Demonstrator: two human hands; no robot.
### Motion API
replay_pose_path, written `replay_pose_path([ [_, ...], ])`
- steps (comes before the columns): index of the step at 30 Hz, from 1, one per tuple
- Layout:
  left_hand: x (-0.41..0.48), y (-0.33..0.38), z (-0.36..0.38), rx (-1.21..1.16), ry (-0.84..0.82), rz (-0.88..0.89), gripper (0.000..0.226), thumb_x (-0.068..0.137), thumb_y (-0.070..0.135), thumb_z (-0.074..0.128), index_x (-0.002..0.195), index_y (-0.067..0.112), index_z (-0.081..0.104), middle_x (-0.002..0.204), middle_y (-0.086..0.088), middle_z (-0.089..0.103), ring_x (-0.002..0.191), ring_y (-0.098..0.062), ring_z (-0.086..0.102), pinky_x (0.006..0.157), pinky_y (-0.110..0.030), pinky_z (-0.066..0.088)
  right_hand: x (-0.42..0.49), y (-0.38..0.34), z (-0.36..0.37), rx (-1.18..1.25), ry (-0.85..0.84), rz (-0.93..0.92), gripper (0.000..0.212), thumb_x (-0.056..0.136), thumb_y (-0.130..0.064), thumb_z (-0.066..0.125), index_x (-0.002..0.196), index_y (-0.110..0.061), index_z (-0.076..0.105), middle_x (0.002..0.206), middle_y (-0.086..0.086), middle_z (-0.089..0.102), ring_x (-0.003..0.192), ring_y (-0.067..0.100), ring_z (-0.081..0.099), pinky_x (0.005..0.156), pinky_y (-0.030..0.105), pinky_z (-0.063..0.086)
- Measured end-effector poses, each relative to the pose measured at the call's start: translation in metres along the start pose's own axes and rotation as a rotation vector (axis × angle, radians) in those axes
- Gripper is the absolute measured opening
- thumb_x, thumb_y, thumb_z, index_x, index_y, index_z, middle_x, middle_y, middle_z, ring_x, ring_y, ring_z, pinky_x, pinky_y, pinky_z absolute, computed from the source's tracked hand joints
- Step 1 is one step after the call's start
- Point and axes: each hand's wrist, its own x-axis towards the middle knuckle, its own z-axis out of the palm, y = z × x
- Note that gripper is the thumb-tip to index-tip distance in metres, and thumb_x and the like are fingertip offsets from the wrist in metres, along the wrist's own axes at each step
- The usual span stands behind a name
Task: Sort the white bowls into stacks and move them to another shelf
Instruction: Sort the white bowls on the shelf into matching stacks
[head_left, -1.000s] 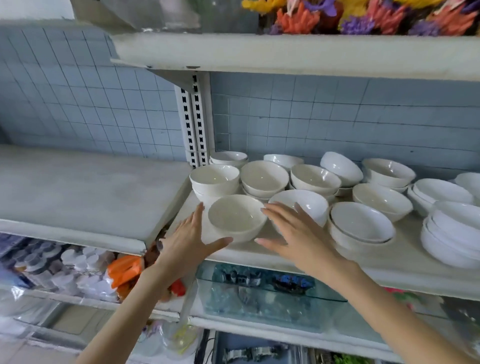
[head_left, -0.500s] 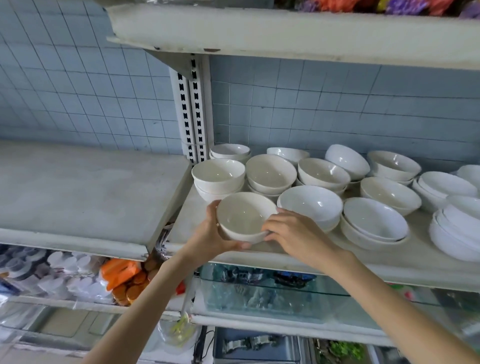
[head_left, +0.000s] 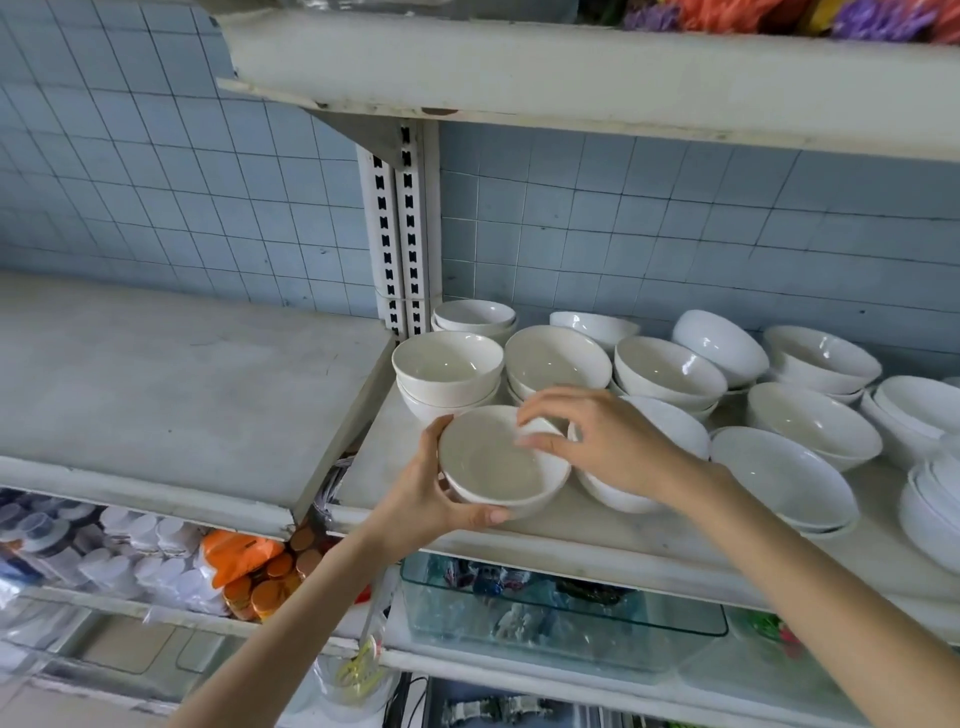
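Note:
A small white bowl (head_left: 496, 462) is lifted and tilted toward me at the front left of the right shelf (head_left: 597, 535). My left hand (head_left: 423, 493) cups it from below and from the left, thumb under its front. My right hand (head_left: 602, 441) pinches its right rim with thumb and fingers. Behind it a stack of two white bowls (head_left: 448, 374) stands, and several more white bowls (head_left: 670, 371) and wider shallow ones (head_left: 782, 475) fill the shelf to the right.
The grey left shelf (head_left: 166, 384) sits a little higher and bare. A slotted white upright (head_left: 400, 228) divides the two shelves. An upper shelf (head_left: 571, 67) overhangs. Below are a glass tank (head_left: 561, 608), white lidded jars (head_left: 130, 551) and orange packets (head_left: 239, 556).
Both hands closed on the front bowl, which stood on the shelf a second ago, and raised it. It now tilts toward me. My view moved closer and slightly up.

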Motion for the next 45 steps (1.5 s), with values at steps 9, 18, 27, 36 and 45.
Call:
replay_pose_path([
  [9,-0.002,0.002,-0.001,-0.05,0.048,-0.002,0.104,0.045,0.036,0.089,0.133,0.034,0.033,0.125,0.013,0.051,0.109,0.007,0.055,0.079,-0.014,0.05,0.071,0.016,0.019,0.155,0.007,0.047,0.026,0.088,-0.024,0.065,0.113,-0.018,0.065,0.11,0.001,0.067,0.102,0.024,0.059,0.093,0.035,0.043],
  [18,-0.003,0.004,-0.001,-0.029,0.081,0.002,0.098,0.044,0.036,0.09,0.128,0.039,0.039,0.124,0.012,0.055,0.112,0.0,0.056,0.08,-0.016,0.051,0.083,0.017,0.029,0.201,-0.043,0.115,0.02,0.082,-0.019,0.072,0.1,-0.013,0.07,0.101,-0.002,0.069,0.085,0.0,0.057,0.074,0.005,0.037],
  [27,-0.004,0.004,-0.003,-0.029,0.065,0.007,0.101,0.046,0.031,0.091,0.132,0.033,0.039,0.123,0.01,0.057,0.112,-0.001,0.056,0.08,-0.016,0.051,0.087,0.018,0.031,0.201,0.042,0.141,0.024,0.084,-0.002,0.061,0.077,-0.025,0.062,0.072,-0.016,0.066,0.082,0.004,0.067,0.086,0.041,0.05],
  [36,-0.004,0.004,-0.003,-0.016,0.062,0.006,0.1,0.05,0.027,0.091,0.134,0.032,0.039,0.125,0.009,0.057,0.115,-0.003,0.055,0.081,-0.015,0.05,0.087,0.014,0.016,0.219,0.221,0.09,0.013,0.085,-0.002,0.064,0.087,-0.015,0.064,0.076,-0.022,0.062,0.075,-0.011,0.059,0.087,0.035,0.048],
  [45,-0.003,0.001,-0.005,-0.02,0.07,0.008,0.096,0.054,0.02,0.092,0.135,0.029,0.041,0.124,0.009,0.058,0.114,-0.002,0.055,0.081,-0.013,0.05,0.042,0.01,-0.026,0.309,0.301,0.054,0.016,0.083,-0.005,0.067,0.084,-0.02,0.061,0.083,-0.016,0.062,0.081,0.005,0.055,0.081,0.014,0.041],
])
